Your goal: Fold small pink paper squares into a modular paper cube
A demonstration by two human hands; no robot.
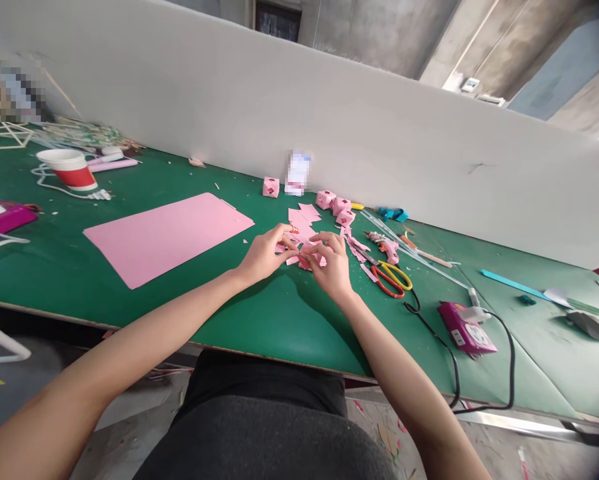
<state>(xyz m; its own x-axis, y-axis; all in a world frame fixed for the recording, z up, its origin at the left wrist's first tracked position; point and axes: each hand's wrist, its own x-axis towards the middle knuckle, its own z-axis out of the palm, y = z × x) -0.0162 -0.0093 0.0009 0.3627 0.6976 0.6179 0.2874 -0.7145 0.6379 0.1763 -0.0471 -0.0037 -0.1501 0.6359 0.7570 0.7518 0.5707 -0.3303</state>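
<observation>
My left hand and my right hand meet over the green table, thumbs and fingertips pinched close together. Between them is a small piece of pink paper, partly hidden by the fingers. More cut pink paper pieces lie just beyond the hands. Thin pink strips are scattered right of my right hand, beside scissors with red and yellow handles. Behind the pieces sit several folded pink paper cubes with dark red diamond marks, and one separate cube further left.
A large pink sheet lies on the left. A paper cup stands behind it. Rightward are a pink glue gun, clear sticks and a magenta power box with black cords. A white partition borders the table's back.
</observation>
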